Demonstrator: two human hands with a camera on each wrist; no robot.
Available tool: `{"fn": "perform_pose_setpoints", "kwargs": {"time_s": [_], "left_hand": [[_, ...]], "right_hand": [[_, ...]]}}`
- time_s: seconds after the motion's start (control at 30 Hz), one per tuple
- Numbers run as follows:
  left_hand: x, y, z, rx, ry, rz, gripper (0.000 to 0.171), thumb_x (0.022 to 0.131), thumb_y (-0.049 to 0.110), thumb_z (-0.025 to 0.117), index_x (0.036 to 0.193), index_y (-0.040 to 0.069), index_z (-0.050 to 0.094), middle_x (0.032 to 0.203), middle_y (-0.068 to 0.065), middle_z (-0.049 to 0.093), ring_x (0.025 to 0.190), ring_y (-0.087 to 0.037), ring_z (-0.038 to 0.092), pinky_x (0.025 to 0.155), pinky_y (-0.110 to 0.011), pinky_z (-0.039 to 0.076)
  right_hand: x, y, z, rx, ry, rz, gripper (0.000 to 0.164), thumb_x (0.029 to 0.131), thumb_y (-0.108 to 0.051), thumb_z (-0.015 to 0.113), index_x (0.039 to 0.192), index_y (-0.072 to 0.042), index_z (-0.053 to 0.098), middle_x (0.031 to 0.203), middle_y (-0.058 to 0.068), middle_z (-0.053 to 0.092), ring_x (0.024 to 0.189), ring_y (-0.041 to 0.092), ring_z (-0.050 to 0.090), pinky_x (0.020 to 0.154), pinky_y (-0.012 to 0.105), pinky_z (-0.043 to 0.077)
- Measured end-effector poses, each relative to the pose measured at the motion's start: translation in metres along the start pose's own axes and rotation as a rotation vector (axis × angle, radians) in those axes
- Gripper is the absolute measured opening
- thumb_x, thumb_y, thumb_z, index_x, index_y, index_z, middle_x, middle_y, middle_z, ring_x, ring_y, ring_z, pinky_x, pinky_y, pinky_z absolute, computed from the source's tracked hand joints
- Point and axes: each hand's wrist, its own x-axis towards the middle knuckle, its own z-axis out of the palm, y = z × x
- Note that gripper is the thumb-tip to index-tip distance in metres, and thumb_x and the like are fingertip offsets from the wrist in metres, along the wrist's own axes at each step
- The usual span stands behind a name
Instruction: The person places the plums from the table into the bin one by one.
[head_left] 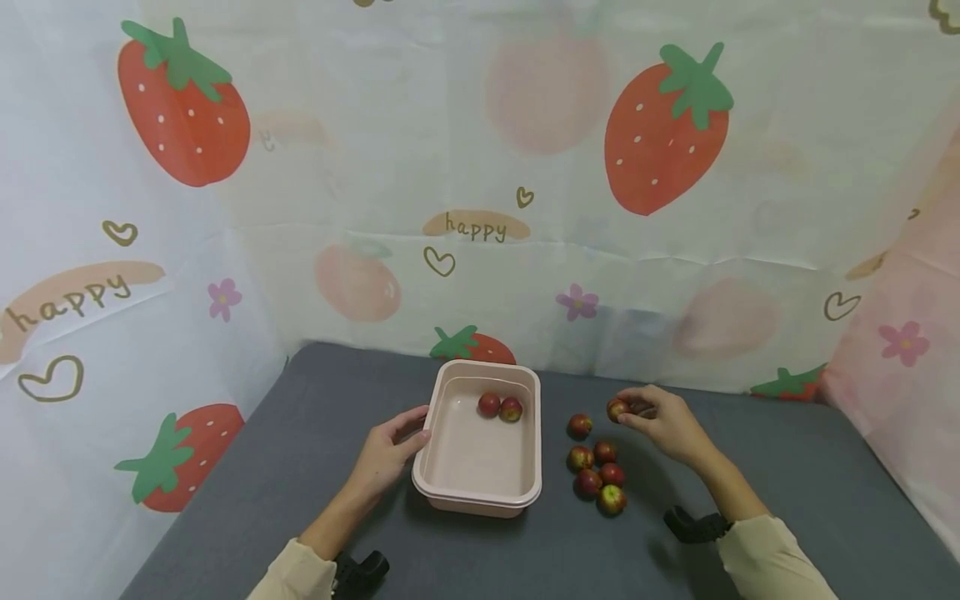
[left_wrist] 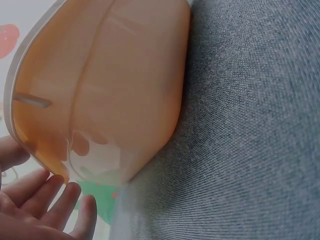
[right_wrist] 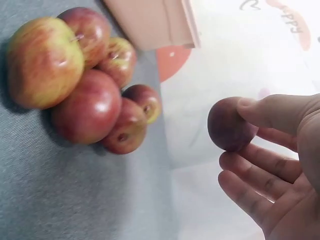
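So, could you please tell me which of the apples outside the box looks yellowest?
The apple lowest in the head view, right of the pink box: its upper side is largely yellow-green, while the others look redder.

Head feed gives me a pale pink tub (head_left: 480, 471), dark grey tablecloth (head_left: 300, 479). Loose apples (head_left: 588, 483): red, some streaked yellow; front apple (head_left: 612, 499) mostly yellow-green. Held apple (right_wrist: 227, 127) reads dark purplish red on my right-wrist feed. Backdrop (head_left: 450, 125): white, printed with white-dotted red strawberries (head_left: 202, 137), pink flowers (head_left: 224, 299). Sleeves (head_left: 296, 575) cream.
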Motion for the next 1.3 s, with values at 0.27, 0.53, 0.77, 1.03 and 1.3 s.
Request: {"fn": "perform_pose_setpoints", "kwargs": {"time_s": [0.27, 0.53, 0.77, 1.03, 1.3], "left_hand": [[0.001, 0.001, 0.001, -0.002, 0.003, -0.015, 0.045, 0.094, 0.013, 0.063, 0.137, 0.004, 0.054, 0.137, -0.018, 0.058, 0.133, -0.033, 0.050, 0.109, -0.051, 0.040], [0.000, 0.001, 0.000, -0.009, 0.007, -0.017, 0.045, 0.094, 0.014, 0.064, 0.137, 0.004, 0.054, 0.136, -0.018, 0.058, 0.132, -0.033, 0.051, 0.109, -0.051, 0.040], [-0.002, 0.001, 0.000, -0.007, -0.002, -0.016, 0.046, 0.095, 0.018, 0.063, 0.138, 0.005, 0.053, 0.137, -0.018, 0.058, 0.130, -0.033, 0.053, 0.106, -0.050, 0.043], [-0.004, 0.001, -0.001, -0.002, -0.002, -0.016, 0.048, 0.095, 0.020, 0.063, 0.139, 0.004, 0.052, 0.137, -0.019, 0.058, 0.130, -0.034, 0.053, 0.106, -0.050, 0.044], [-0.003, 0.002, 0.000, -0.011, -0.002, -0.016, 0.046, 0.096, 0.019, 0.062, 0.139, 0.005, 0.053, 0.137, -0.018, 0.058, 0.131, -0.033, 0.053, 0.107, -0.050, 0.043]], "right_hand": [[0.007, -0.014, -0.006, -0.012, -0.004, -0.010, 0.034, 0.091, -0.019, 0.068, 0.120, -0.001, 0.065, 0.110, 0.016, 0.067, 0.098, 0.030, 0.066, 0.079, 0.040, 0.057], [0.018, -0.030, -0.006, 0.018, -0.009, -0.039, 0.034, 0.091, -0.015, 0.069, 0.121, 0.000, 0.064, 0.111, 0.016, 0.067, 0.099, 0.031, 0.065, 0.082, 0.041, 0.057], [0.026, -0.038, 0.000, 0.046, 0.000, -0.095, 0.033, 0.090, -0.015, 0.070, 0.119, 0.001, 0.066, 0.108, 0.016, 0.068, 0.097, 0.031, 0.067, 0.081, 0.037, 0.057], [0.035, -0.046, 0.007, 0.051, -0.005, -0.086, 0.031, 0.089, -0.016, 0.071, 0.117, -0.002, 0.067, 0.106, 0.013, 0.069, 0.095, 0.027, 0.068, 0.081, 0.036, 0.058], [0.044, -0.056, 0.013, 0.074, -0.011, -0.111, 0.031, 0.088, -0.017, 0.072, 0.116, -0.002, 0.068, 0.104, 0.012, 0.070, 0.093, 0.025, 0.068, 0.081, 0.036, 0.058]]}}
